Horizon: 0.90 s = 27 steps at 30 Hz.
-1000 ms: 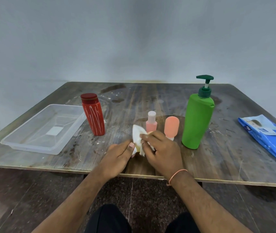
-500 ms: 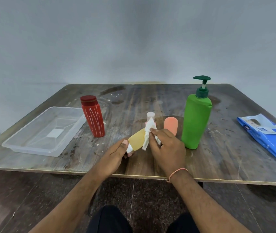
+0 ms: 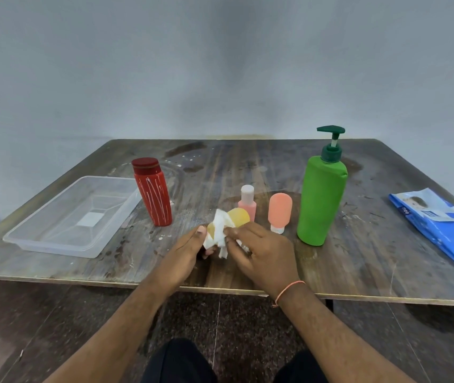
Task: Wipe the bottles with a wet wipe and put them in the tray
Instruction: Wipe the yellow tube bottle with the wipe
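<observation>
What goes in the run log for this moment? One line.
left hand: holds yellow bottle | right hand: rubs wet wipe on it | tray: no bottles

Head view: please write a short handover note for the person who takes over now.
Left hand holds the small yellow plastic bottle above the table. Right hand pinches the white wet wipe against it.
The clear plastic tray at left holds no bottle.
Done: nothing is placed.
Left: finish the yellow bottle, then wipe and place the red striped bottle, small pink bottle, orange tube bottle and green pump bottle.
</observation>
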{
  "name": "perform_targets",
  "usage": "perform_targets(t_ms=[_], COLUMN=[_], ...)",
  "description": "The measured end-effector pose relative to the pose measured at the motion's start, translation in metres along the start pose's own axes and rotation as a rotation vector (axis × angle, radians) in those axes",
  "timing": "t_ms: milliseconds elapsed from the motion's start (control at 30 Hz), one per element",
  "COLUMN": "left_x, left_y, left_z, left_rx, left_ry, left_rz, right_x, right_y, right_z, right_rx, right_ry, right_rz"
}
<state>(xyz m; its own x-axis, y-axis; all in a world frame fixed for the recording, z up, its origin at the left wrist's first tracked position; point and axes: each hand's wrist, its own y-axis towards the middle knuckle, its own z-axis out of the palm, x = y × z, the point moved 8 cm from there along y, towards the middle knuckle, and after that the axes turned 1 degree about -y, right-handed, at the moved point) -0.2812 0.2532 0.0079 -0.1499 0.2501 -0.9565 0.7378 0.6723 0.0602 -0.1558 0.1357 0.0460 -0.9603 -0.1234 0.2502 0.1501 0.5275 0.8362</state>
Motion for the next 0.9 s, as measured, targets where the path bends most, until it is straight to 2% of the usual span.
perform_targets(t_ms=[167, 300, 400, 533, 667, 733, 900], left_x=[0.001, 0.006, 0.010, 0.014, 0.009, 0.007, 0.009], left_y=[-0.002, 0.000, -0.001, -0.001, 0.000, 0.001, 0.004], left_z=[-0.003, -0.003, -0.006, -0.009, -0.008, -0.008, -0.009], left_rx=[0.030, 0.056, 0.034, -0.018, -0.032, -0.041, -0.019], left_ry=[-0.059, -0.074, -0.064, -0.145, -0.191, -0.237, -0.242], left_rz=[0.020, 0.013, -0.009, -0.079, -0.069, -0.046, -0.063], right_x=[-0.025, -0.030, -0.020, 0.009, 0.011, 0.005, -0.031], right_y=[0.001, 0.002, 0.003, -0.003, -0.005, -0.003, 0.001], right_z=[-0.014, -0.014, -0.006, 0.013, 0.012, 0.004, -0.015], right_rx=[-0.143, -0.151, -0.071, 0.120, 0.120, 0.039, -0.158], right_ry=[-0.044, -0.011, 0.045, 0.037, -0.036, -0.059, -0.003], right_rz=[0.236, 0.264, 0.163, -0.113, -0.143, -0.067, 0.275])
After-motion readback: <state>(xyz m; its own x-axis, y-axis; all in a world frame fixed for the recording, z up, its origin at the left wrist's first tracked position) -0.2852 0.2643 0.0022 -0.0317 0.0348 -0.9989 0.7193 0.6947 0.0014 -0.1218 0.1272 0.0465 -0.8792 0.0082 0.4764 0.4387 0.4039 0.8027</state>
